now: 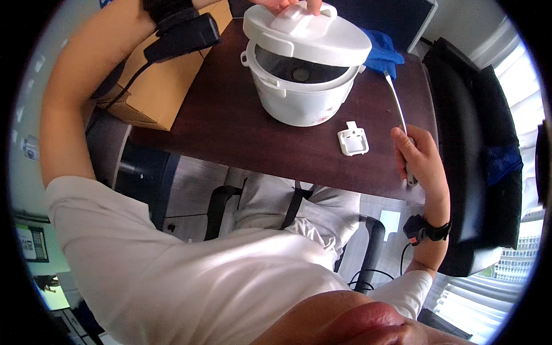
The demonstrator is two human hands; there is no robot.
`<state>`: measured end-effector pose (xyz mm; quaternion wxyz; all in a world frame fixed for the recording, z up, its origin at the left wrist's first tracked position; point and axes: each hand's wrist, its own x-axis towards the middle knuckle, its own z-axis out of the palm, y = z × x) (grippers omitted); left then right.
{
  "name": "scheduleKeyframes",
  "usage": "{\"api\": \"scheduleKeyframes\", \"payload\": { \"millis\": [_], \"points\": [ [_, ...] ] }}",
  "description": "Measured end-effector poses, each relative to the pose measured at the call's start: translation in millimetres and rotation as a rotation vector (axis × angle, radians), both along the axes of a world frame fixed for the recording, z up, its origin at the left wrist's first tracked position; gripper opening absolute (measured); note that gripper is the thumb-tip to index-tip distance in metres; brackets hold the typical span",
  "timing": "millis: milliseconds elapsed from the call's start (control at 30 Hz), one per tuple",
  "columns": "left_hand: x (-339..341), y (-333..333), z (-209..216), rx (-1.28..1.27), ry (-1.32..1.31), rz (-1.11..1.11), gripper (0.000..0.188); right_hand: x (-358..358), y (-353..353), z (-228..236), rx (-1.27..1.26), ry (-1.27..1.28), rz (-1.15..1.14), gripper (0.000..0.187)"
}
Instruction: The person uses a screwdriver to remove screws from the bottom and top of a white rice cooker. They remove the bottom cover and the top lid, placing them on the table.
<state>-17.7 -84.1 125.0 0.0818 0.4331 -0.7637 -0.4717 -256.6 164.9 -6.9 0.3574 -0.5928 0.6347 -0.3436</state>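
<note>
- The one view is a wide fisheye from the left of two head-worn cameras, above and behind the left fingers (313, 7) and right fingers (407, 146).
- It faces down, upright and unmirrored, edges bending at its rim.
- It sits close: the wearer's shirt (201, 270) looms below the fingers.
- Part of the desk (213, 109) shows between the two sets of fingers.

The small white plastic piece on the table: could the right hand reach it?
Likely yes: only tabletop lies between the white piece and the right hand, though that hand holds a long utensil.
</note>
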Motion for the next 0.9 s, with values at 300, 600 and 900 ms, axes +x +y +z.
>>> {"api": "scheduleKeyframes", "payload": {
  "millis": [300,600,900],
  "points": [
    [26.4,6.8,13.6,0.276,0.374,0.191,0.012,18.9,-15.6,-11.0,0.094,-0.030,0.129,0.035],
    [5.5,-20.5,64.6,0.015,0.147,-0.017,0.028,33.7,-28.3,-5.7,0.001,-0.047,0.113,0.036],
    [-0.4,-48.4,76.5,-0.123,-0.029,-0.138,0.020,25.2,-34.7,-0.6,0.024,-0.028,0.044,0.032]
  ]
}}
